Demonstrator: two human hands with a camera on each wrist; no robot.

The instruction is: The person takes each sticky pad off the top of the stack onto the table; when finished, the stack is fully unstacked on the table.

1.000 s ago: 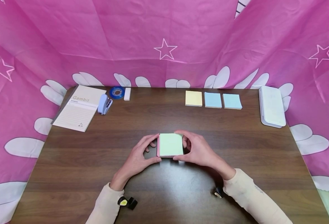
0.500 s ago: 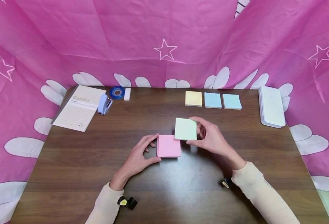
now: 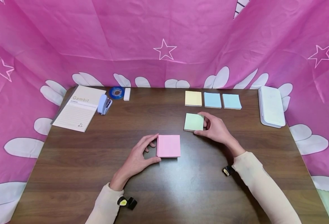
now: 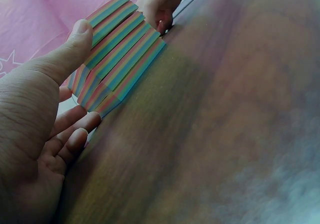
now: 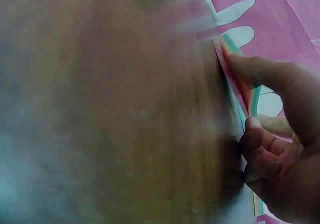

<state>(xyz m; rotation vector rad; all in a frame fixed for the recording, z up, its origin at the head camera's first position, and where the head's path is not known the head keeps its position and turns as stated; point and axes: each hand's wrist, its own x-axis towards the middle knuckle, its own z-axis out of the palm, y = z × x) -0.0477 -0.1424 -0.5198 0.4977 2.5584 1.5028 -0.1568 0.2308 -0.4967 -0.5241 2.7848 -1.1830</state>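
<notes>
- Pinching the green pad [image 3: 193, 122] by its right edge, the right hand [image 3: 215, 130] has thumb and fingers curled round it, just in front of the yellow pad [image 3: 193, 98] on the table [image 3: 164, 186].
- Bracing the pink stack [image 3: 168, 146], the left hand [image 3: 137, 157] has its thumb on the near corner and fingers behind the left edge; the left wrist view shows striped layers of many colours [image 4: 115, 49] under that thumb.
- Risk, as I judge it: the green pad is thin and held at one side only, so its sheets could fan or curl, and it may land crooked against the row of yellow and two blue pads [image 3: 212, 100] [image 3: 232, 101].
- Another risk: a nudge from the left thumb could shear the loose-looking layers of the stack.
- Containers: the one candidate is a white case [image 3: 272, 106] at the right edge, lid shut; I cannot tell what is inside.
</notes>
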